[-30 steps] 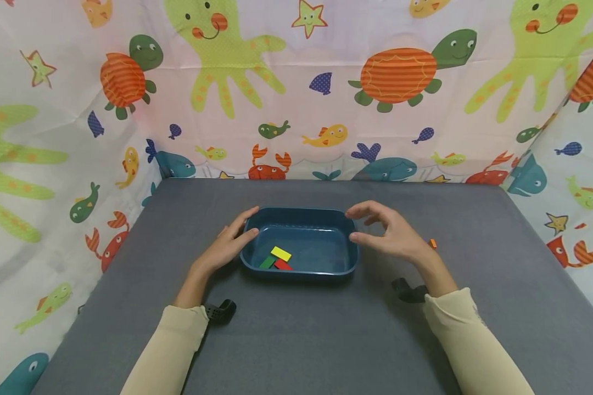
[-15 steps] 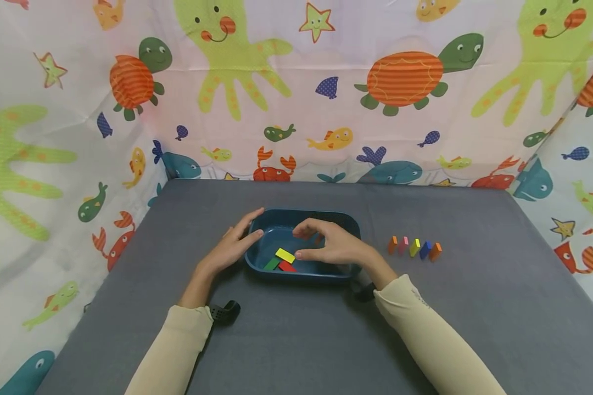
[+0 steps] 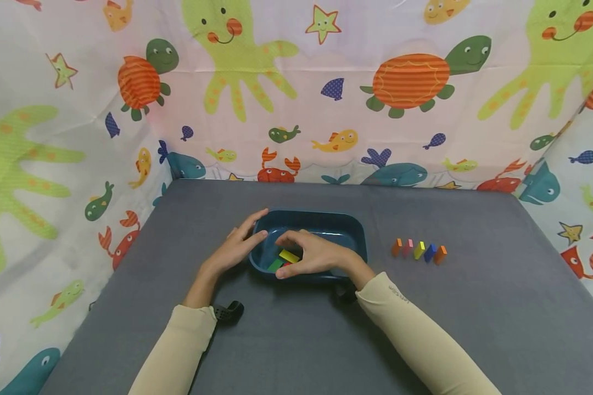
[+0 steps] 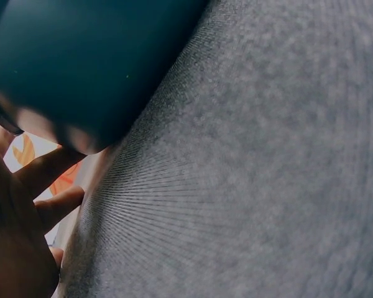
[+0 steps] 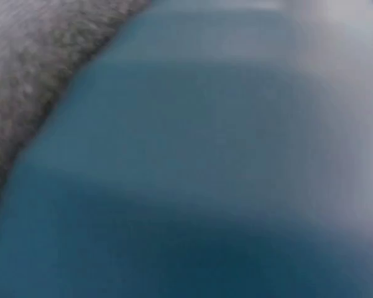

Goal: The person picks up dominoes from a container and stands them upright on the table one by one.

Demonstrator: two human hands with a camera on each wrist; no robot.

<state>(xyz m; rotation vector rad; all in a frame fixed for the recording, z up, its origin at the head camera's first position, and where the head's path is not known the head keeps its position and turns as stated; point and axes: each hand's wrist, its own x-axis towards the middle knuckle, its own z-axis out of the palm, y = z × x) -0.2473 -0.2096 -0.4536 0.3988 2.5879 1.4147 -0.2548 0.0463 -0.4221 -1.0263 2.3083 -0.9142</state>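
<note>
A dark blue plastic tray (image 3: 321, 214) stands on the grey table. In its near left corner lie a yellow block (image 3: 289, 255), a green block (image 3: 275, 265) and a red block (image 3: 286, 264), the red one mostly covered. My left hand (image 3: 231, 250) rests against the tray's left end, thumb at the rim; the left wrist view has its spread fingers (image 4: 53, 167) along the tray's outer wall (image 4: 81, 68). Inside the tray, my right hand (image 3: 318, 253) reaches over the blocks, thumb and fingers apart around them. The right wrist view is a blur of tray wall (image 5: 193, 124).
Right of the tray, several small blocks stand upright in a row: orange (image 3: 397, 247), pink (image 3: 408, 248), yellow (image 3: 419, 250), blue (image 3: 430, 252) and another orange one. A sea-animal printed cloth (image 3: 286, 82) walls off the table's back and sides.
My right hand has moved left from the tray's right rim to above the blocks inside, uncovering the row on the right. The left hand stays at the tray; the head view shifts slightly.
</note>
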